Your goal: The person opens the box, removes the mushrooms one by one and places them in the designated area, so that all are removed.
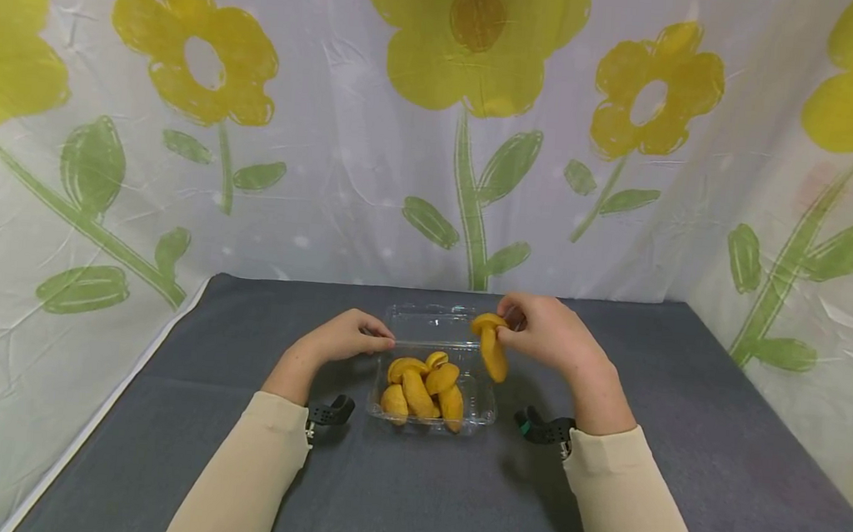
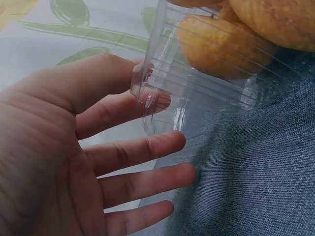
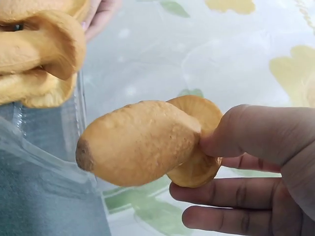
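Observation:
A clear plastic clamshell box [image 1: 479,400] stands on the dark cloth with its lid [image 1: 422,324] raised at the back. Several yellow-brown mushrooms [image 1: 417,386] lie piled in it, mostly toward the left. My left hand [image 1: 338,338] pinches the box's left rim between thumb and index finger; the other fingers extend free in the left wrist view. Above the box's right back corner, my right hand [image 1: 545,330] holds one mushroom [image 3: 140,142] by its cap end, thumb against the neck. Its stem hangs down in the head view.
A dark grey cloth [image 1: 408,498] covers the table. Behind and at both sides hangs a white curtain [image 1: 309,232] printed with yellow flowers. Black bands [image 1: 545,428] sit at both wrists, by the beige sleeves.

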A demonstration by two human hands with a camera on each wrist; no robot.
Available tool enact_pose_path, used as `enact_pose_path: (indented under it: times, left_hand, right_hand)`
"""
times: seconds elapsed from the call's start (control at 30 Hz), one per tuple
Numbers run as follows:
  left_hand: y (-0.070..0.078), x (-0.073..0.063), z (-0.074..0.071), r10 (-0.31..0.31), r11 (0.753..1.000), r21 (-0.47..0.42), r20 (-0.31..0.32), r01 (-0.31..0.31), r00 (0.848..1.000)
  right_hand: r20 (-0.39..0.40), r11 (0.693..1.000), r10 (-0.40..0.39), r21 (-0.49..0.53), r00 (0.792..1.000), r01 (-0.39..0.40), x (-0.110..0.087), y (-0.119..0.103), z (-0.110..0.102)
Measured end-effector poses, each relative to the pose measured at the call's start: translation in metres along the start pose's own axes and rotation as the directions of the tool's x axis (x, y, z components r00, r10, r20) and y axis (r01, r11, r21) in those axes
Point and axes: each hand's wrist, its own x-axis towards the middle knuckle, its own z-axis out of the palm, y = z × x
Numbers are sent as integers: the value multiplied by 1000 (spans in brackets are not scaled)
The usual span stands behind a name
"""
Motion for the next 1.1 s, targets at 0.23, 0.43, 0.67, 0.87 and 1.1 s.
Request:
enact_pose_path:
  times: [0.23, 0.43, 0.67, 0.87, 1.1]
  left_hand:
    - [-1, 1, 0, -3, 1000, 1, -2, 3, 1000]
    - [-1, 2, 0, 0, 1000, 8, -2, 0, 1000]
    - [-1, 2, 0, 0, 1000, 1, -1, 0, 1000]
    - [-1, 1, 0, 1, 1000, -5, -4, -1, 1000]
    - [-2, 2, 1, 5, 1000, -2, -10, -5, 1000]
  right_hand:
    - [2, 999, 41, 9, 999, -41, -3, 6, -8]
    - [12, 997, 77, 15, 997, -78, -3, 14, -11]
    - [40, 993, 114, 16, 993, -114, 0, 25, -9]
    - [56, 992, 128, -22, 990, -127, 4, 32, -5]
    - [89, 987, 153, -53, 984, -149, 11, 41, 6]
